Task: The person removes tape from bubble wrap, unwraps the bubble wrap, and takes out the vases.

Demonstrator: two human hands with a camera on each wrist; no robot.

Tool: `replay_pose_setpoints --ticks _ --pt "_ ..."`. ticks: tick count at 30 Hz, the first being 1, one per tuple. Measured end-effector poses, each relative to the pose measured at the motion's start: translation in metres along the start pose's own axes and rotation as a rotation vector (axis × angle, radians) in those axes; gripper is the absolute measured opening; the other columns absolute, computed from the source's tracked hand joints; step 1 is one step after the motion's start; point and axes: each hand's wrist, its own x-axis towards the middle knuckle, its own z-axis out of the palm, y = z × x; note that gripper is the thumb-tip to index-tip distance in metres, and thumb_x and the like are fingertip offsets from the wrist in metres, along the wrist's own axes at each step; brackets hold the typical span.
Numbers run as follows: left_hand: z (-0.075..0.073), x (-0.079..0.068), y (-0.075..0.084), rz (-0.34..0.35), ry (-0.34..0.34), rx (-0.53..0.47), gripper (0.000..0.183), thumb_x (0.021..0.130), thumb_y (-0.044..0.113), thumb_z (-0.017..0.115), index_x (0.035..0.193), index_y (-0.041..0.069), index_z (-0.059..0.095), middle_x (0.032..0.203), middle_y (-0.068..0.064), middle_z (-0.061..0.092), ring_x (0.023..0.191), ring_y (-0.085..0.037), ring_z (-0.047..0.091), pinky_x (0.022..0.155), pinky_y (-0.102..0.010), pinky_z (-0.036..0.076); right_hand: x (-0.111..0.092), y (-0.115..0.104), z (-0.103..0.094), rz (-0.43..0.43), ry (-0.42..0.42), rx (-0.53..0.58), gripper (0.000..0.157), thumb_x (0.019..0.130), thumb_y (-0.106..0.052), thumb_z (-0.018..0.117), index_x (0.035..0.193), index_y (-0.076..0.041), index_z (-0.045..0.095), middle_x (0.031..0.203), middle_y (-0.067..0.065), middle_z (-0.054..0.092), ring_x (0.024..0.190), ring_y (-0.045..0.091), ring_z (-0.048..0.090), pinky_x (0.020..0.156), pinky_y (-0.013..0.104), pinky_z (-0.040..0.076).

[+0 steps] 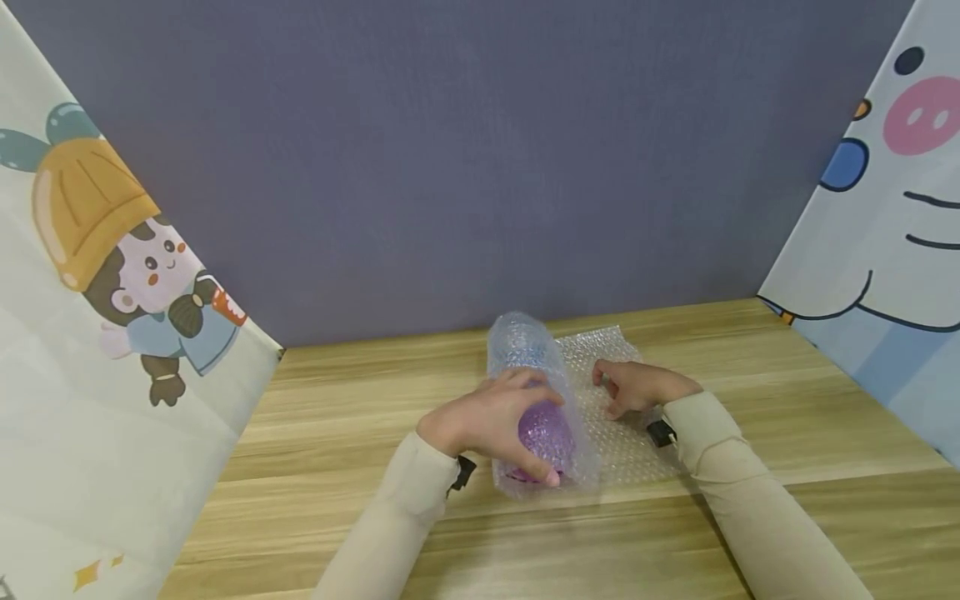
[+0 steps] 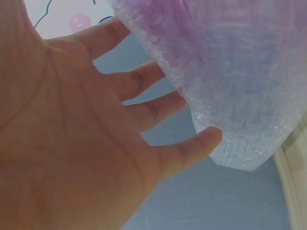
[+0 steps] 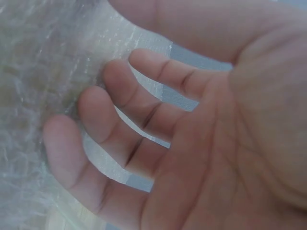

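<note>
A rounded purple object (image 1: 546,435) lies inside clear bubble wrap (image 1: 517,333), which forms a long roll with a bluish far part. The wrapping blurs what kind of object it is. Across the roll's near half, my left hand (image 1: 491,421) holds it, thumb at the near end and fingers spread over the top. In the left wrist view those fingertips touch the wrap's side (image 2: 240,96). My right hand (image 1: 637,387) is over the flat sheet of bubble wrap (image 1: 600,450) to the right, its fingers loosely bent. The right wrist view shows those fingertips close against cloudy wrap (image 3: 29,96).
The wood-grain table (image 1: 360,400) runs back to a dark grey panel (image 1: 450,167). Cartoon-printed white sheets stand at the left (image 1: 75,417) and right (image 1: 900,292). A small black device (image 1: 662,432) sits at the right wrist.
</note>
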Motion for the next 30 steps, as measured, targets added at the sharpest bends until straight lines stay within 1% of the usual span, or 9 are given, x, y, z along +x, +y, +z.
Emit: replay_pose_setpoints --ticks 4,6,15,19,26,30 --pt "0.002 -0.008 0.003 0.021 -0.012 0.012 0.095 0.065 0.056 0.090 0.148 0.029 0.051 0.165 -0.005 0.034 0.156 -0.023 0.025 0.128 -0.057 0.021 -0.005 -0.004 0.008 0.013 0.005 0.008 0.047 0.087 -0.010 0.080 0.124 -0.005 0.051 0.083 0.004 0.052 0.066 0.015 0.045 0.060 0.029 0.039" --pt "0.002 -0.012 0.003 0.033 -0.012 0.016 0.093 0.066 0.052 0.090 0.148 0.029 0.052 0.164 -0.005 0.035 0.155 -0.024 0.026 0.128 -0.056 0.022 -0.008 -0.005 0.012 0.018 0.006 0.011 0.047 0.087 -0.011 0.080 0.124 -0.005 0.050 0.083 0.004 0.052 0.066 0.015 0.045 0.060 0.029 0.039" --pt "0.002 -0.030 0.005 0.081 -0.003 -0.001 0.084 0.072 0.049 0.085 0.147 0.027 0.053 0.162 -0.005 0.039 0.153 -0.025 0.031 0.123 -0.053 0.034 -0.021 -0.018 0.029 0.035 0.021 0.006 0.046 0.088 -0.011 0.079 0.124 -0.006 0.050 0.083 0.004 0.052 0.069 0.016 0.046 0.062 0.029 0.040" --pt "0.000 -0.035 0.004 0.099 0.017 -0.003 0.081 0.075 0.046 0.082 0.148 0.026 0.053 0.161 -0.005 0.040 0.152 -0.026 0.034 0.122 -0.053 0.037 -0.023 -0.020 0.032 0.032 0.025 0.003 0.044 0.088 -0.009 0.078 0.121 -0.005 0.050 0.083 0.004 0.051 0.070 0.016 0.046 0.063 0.029 0.040" --pt "-0.003 -0.041 0.001 0.119 0.077 0.005 0.077 0.075 0.040 0.081 0.146 0.025 0.055 0.158 -0.005 0.044 0.149 -0.024 0.038 0.122 -0.050 0.036 -0.026 -0.025 0.036 0.053 0.031 0.014 0.043 0.089 -0.010 0.078 0.121 -0.007 0.050 0.082 0.004 0.050 0.068 0.016 0.045 0.062 0.029 0.039" --pt "-0.006 -0.046 0.000 0.121 0.095 -0.011 0.076 0.075 0.035 0.080 0.146 0.024 0.055 0.157 -0.004 0.044 0.148 -0.023 0.039 0.120 -0.048 0.040 -0.029 -0.028 0.039 0.048 0.030 0.023 0.043 0.089 -0.010 0.077 0.122 -0.006 0.050 0.079 0.003 0.049 0.067 0.015 0.044 0.061 0.029 0.039"
